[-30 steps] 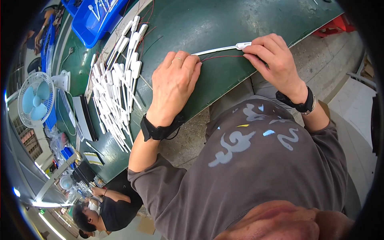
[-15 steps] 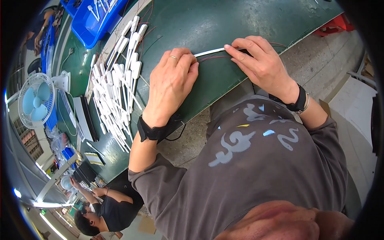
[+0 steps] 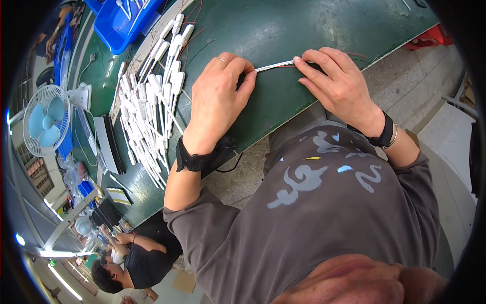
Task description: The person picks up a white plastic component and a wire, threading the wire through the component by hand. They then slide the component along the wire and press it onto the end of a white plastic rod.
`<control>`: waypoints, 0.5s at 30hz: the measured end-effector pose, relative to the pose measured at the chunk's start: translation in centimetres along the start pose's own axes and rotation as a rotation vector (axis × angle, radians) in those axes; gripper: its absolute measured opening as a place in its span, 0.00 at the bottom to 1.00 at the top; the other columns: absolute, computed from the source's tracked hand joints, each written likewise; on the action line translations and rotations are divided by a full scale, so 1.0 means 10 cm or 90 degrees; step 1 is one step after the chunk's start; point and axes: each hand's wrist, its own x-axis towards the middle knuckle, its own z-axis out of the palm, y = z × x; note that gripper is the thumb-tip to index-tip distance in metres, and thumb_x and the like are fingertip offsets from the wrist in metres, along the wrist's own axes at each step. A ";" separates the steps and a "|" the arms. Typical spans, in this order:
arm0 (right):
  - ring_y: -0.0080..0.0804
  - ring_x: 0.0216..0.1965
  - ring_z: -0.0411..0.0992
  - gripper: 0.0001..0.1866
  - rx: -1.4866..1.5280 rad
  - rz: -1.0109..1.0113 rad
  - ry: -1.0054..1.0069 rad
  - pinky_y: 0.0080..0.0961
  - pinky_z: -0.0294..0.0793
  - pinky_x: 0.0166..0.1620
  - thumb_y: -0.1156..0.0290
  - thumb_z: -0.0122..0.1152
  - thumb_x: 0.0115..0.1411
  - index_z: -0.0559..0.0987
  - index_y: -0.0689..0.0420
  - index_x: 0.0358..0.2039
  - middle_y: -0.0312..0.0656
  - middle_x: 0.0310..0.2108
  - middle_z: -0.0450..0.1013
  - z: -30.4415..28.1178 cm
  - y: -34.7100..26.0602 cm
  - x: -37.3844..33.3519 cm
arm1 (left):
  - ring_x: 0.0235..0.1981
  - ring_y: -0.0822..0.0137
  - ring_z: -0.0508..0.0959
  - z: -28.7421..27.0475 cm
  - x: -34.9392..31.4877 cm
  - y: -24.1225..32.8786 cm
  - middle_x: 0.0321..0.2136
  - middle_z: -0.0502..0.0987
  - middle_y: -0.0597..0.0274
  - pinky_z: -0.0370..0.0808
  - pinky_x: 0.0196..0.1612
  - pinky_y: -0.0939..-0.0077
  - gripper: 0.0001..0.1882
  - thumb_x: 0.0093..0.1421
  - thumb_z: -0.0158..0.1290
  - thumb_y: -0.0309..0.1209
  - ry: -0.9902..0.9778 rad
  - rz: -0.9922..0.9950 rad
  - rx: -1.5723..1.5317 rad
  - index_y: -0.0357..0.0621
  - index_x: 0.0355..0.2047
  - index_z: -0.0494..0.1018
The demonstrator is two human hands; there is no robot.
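A narrow white strip [image 3: 275, 66] stretches between my two hands above the green table. My left hand [image 3: 217, 99] pinches its left end between thumb and fingers, so that end is hidden. At the other end, my right hand [image 3: 338, 81] holds the strip at its thumb and index fingertips, the other fingers loosely bent. A dark line, apparently a wire, runs close along the strip. Past my right hand, a thin red wire [image 3: 358, 55] trails over the table. Left of my left hand lies a pile of white paddle-ended sticks [image 3: 147, 114], with red wires at its far end.
A blue bin [image 3: 115, 38] with several white sticks stands at the far left on the green table [image 3: 263, 30]. Further left are a white fan with blue blades [image 3: 47, 122] and a dark long box [image 3: 109, 147]. A person in black [image 3: 147, 256] works at lower left.
The red wire that hung apart below the strip now lies close along it. Both hands appear slightly further right in the picture, with the view shifted too.
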 end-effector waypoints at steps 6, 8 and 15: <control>0.38 0.46 0.70 0.22 -0.012 -0.002 -0.004 0.33 0.73 0.49 0.75 0.67 0.51 0.80 0.59 0.48 0.38 0.46 0.72 0.00 0.00 0.00 | 0.33 0.56 0.77 0.00 0.02 -0.01 0.31 0.76 0.59 0.75 0.36 0.64 0.04 0.57 0.58 0.29 -0.010 -0.040 -0.031 0.43 0.30 0.77; 0.38 0.46 0.70 0.22 -0.009 -0.002 -0.005 0.33 0.73 0.49 0.75 0.67 0.51 0.79 0.59 0.49 0.38 0.46 0.72 0.00 0.00 0.00 | 0.32 0.56 0.78 0.00 0.02 0.00 0.30 0.76 0.59 0.75 0.36 0.63 0.04 0.58 0.57 0.29 -0.005 -0.041 -0.015 0.43 0.30 0.77; 0.37 0.47 0.70 0.22 -0.009 0.002 -0.005 0.33 0.73 0.49 0.75 0.67 0.51 0.79 0.59 0.49 0.38 0.46 0.72 -0.01 -0.01 0.00 | 0.30 0.55 0.78 0.01 0.02 0.01 0.30 0.76 0.58 0.75 0.34 0.62 0.04 0.58 0.57 0.30 -0.010 -0.045 -0.013 0.43 0.31 0.76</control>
